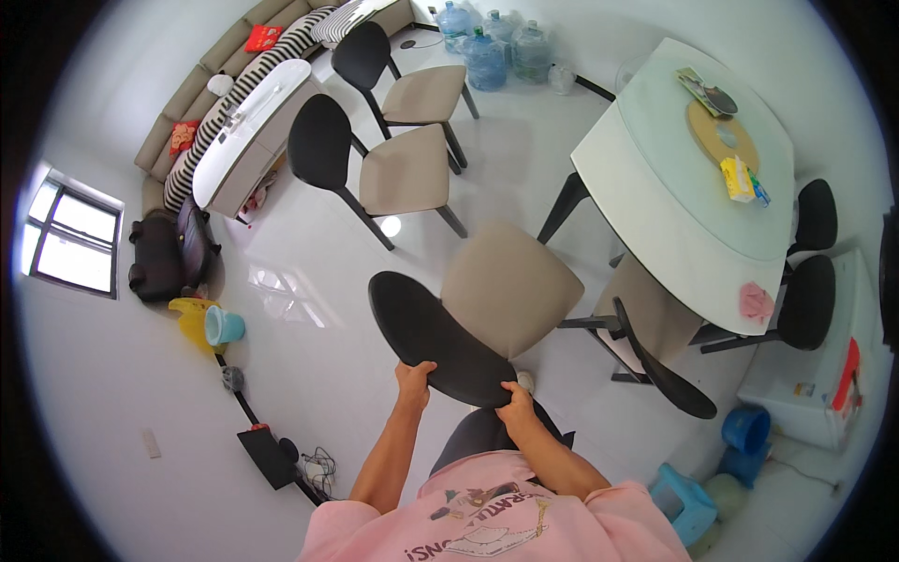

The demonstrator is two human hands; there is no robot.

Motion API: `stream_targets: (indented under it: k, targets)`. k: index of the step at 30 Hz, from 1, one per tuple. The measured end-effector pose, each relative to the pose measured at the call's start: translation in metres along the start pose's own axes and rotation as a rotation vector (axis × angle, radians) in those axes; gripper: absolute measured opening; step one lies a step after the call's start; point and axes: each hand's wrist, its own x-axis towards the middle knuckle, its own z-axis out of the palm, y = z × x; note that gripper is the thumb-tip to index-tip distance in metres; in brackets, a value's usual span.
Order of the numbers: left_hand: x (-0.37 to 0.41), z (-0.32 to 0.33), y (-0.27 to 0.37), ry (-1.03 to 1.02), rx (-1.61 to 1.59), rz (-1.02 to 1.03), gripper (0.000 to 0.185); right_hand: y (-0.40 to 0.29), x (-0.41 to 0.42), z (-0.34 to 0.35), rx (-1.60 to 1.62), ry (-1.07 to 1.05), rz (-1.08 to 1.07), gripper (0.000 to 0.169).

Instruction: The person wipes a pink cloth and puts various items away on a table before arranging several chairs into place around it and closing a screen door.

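Right in front of me is a dining chair with a curved black backrest [439,341] and a beige padded seat [509,288]. My left hand [414,381] grips the backrest's lower left edge, its thumb over the top. At the other end of the same edge, my right hand [516,405] holds on with the thumb on the near face. Most of the chair's legs are hidden beneath the seat. To the right, a second chair [653,365] stands partly under a white dining table [604,161] with a round glass top.
Two more chairs [404,172] [425,95] stand ahead. Behind them are a white coffee table [242,140] and a beige sofa [197,91]. Water jugs [484,63] line the far wall. A light-blue bucket [225,327] is at left, a white chest freezer [793,386] at right.
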Motion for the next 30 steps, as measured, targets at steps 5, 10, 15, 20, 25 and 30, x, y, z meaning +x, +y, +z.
stream_targets:
  k: [5, 10, 15, 20, 25, 30]
  targets:
    - [-0.003, 0.045, -0.008, -0.082, 0.039, 0.046, 0.042, -0.044, -0.010, -0.002, 0.433, -0.056, 0.130, 0.039]
    - [-0.003, 0.056, -0.003, -0.066, 0.143, 0.004, 0.037, -0.065, -0.022, 0.017, 0.369, 0.230, 0.099, 0.036]
    - [-0.002, 0.046, -0.018, -0.059, 0.318, 0.054, 0.046, -0.059, 0.001, -0.014, 0.258, 0.221, 0.121, 0.036]
    - [0.003, 0.028, -0.001, -0.563, 0.095, -0.073, 0.055, -0.057, 0.014, -0.050, 0.196, 0.265, -0.145, 0.029]
    - [0.060, -0.023, 0.073, -0.869, 0.354, -0.338, 0.070, -0.036, -0.015, -0.011, 0.211, 0.652, -0.427, 0.033]
    - [0.128, -0.091, 0.120, -0.699, 0.255, -0.361, 0.058, 0.005, -0.039, 0.094, 0.377, 0.802, -0.435, 0.035]
